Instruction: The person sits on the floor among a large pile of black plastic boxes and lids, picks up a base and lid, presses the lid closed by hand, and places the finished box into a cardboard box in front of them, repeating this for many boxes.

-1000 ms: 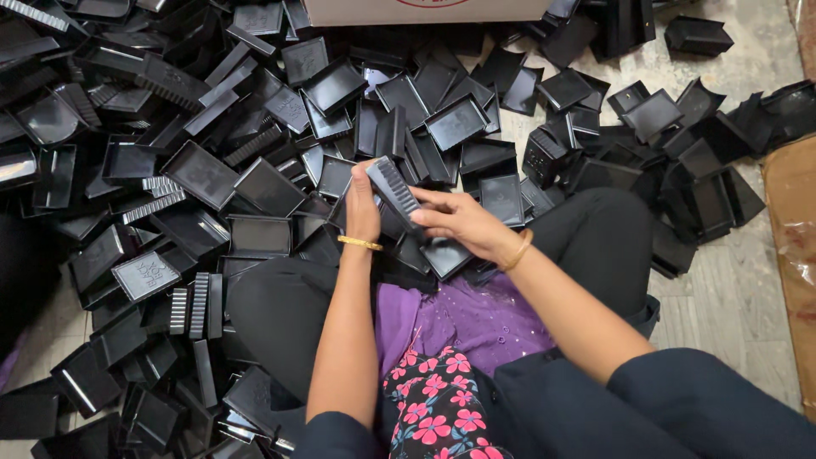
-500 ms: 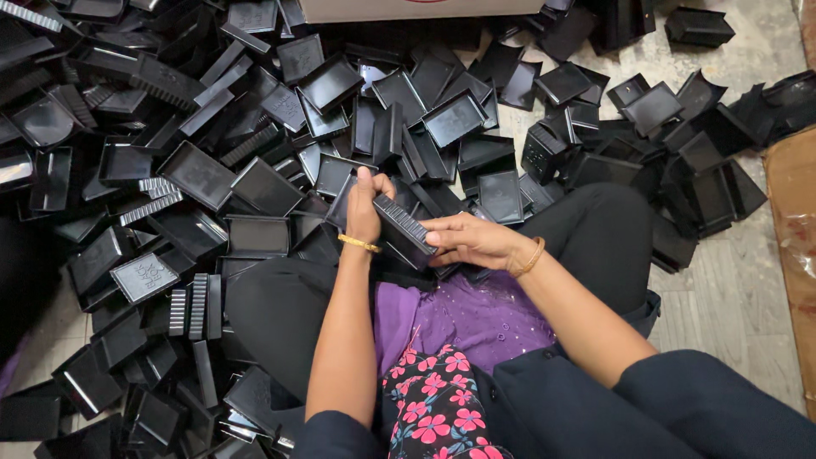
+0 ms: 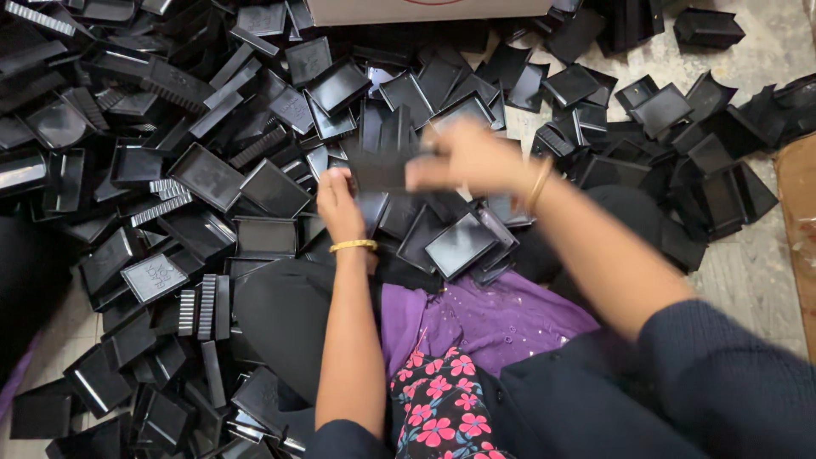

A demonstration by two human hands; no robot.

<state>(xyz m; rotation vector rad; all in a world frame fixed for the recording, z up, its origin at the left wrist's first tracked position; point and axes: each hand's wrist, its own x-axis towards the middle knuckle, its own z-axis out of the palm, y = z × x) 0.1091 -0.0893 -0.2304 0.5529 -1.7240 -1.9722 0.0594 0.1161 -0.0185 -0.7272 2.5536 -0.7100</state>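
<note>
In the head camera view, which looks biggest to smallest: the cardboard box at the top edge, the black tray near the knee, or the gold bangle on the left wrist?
1. cardboard box, though cut off by the frame
2. black tray
3. gold bangle

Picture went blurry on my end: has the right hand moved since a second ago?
Yes. The right hand has gone up and away from the lap, toward the cardboard box at the top edge, still near the left hand.

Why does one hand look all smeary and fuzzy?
In the head view, the right hand and the black piece at its fingers are motion-blurred; the left hand and the black trays on the floor stay sharp, with pale glare on some tray faces.
</note>
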